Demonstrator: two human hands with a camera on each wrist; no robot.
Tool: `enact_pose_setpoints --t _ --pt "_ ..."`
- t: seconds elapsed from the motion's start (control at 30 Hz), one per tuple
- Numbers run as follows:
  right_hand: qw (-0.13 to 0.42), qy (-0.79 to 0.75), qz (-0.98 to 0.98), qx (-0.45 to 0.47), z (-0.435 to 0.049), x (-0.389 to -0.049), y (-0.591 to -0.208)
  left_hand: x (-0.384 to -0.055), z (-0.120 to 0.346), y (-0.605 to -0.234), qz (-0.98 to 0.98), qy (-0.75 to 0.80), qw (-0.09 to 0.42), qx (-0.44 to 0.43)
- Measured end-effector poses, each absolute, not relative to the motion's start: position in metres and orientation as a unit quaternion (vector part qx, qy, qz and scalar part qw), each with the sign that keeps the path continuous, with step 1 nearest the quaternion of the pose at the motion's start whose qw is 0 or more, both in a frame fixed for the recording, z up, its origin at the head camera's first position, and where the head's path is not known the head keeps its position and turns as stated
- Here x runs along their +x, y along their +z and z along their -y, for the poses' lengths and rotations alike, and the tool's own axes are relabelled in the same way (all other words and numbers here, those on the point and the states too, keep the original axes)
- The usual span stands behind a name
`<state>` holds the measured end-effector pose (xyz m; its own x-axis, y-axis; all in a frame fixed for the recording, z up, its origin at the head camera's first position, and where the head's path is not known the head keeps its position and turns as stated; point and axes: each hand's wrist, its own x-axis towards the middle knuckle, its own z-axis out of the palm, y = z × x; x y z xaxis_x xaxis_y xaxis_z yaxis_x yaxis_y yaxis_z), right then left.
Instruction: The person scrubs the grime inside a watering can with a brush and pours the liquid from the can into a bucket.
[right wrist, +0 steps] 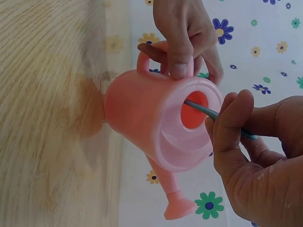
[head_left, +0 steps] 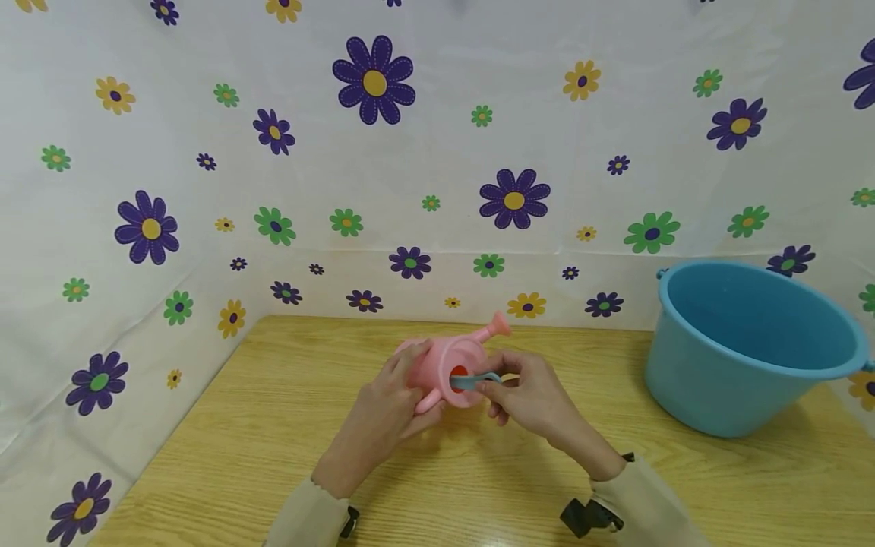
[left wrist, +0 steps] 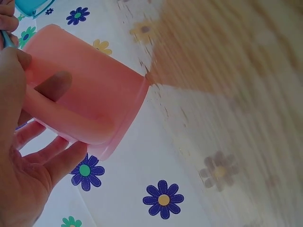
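Note:
A pink toy watering can (head_left: 427, 365) is tilted, its round opening turned toward me and its sprinkler spout pointing back right. The lower edge of the can (right wrist: 137, 113) meets the table in the right wrist view. My left hand (head_left: 386, 406) grips its handle (left wrist: 71, 116), the thumb and fingers curled about it. With thumb and fingers, my right hand (head_left: 529, 395) pinches a thin blue-grey tool (head_left: 468, 381) with a curved handle end. The tool's far end goes into the opening and is hidden inside, so its kind cannot be told.
A large blue bucket (head_left: 718, 380) stands on the wooden table (head_left: 239, 456) to the right of my right hand. Behind and to the left hangs a white sheet (head_left: 437, 144) printed with flowers, meeting the table's back and left edges.

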<state>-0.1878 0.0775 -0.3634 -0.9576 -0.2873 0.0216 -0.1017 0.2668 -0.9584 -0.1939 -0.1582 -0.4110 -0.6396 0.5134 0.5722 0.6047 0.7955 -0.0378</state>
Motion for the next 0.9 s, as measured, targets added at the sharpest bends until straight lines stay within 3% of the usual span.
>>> enact_pose_setpoints --t 0.9 --pt "0.089 -0.595 -0.79 -0.119 -0.095 -0.185 -0.355 -0.192 0.161 -0.41 0.91 -0.088 0.26 -0.311"
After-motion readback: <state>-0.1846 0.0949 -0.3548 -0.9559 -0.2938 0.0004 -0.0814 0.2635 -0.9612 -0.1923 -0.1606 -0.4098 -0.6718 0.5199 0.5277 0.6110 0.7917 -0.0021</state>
